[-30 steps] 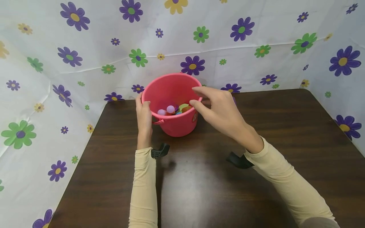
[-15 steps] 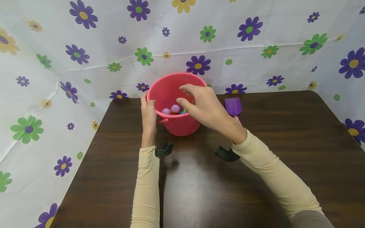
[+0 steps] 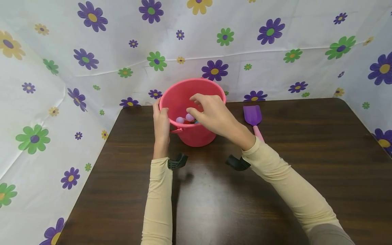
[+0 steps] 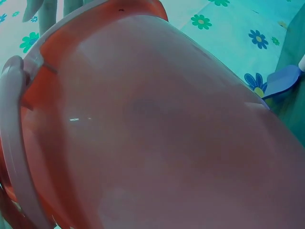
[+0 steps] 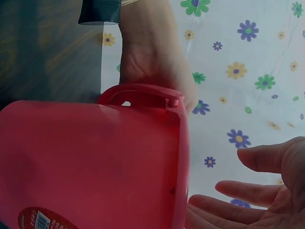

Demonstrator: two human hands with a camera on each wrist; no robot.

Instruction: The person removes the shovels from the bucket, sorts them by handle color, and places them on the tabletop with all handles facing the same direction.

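In the head view a pink plastic bucket (image 3: 196, 136) stands near the far edge of the table. My left hand (image 3: 161, 124) grips its rim on the left side, thumb inside. Two pale purple balls (image 3: 189, 117) show in the bucket beside a few colourful pieces, partly hidden behind my right hand (image 3: 214, 114). That hand hovers over the right part of the opening, its thumb and fingers apart and loosely bent, holding nothing. The right wrist view shows its spread fingers (image 5: 250, 192) beside the bucket's rim, with the bucket handle (image 5: 143, 89) hanging on the opposite side.
To the right of the bucket, a toy shovel (image 3: 252, 115) with a purple blade and pink handle lies on the dark wooden table (image 3: 306, 146). A white sheet with a flower print (image 3: 232, 51) hangs behind and at the sides of the table.
My right hand has moved left from the bucket's right rim to above its opening, uncovering the shovel. My left hand keeps its hold on the rim. The head view has shifted slightly.
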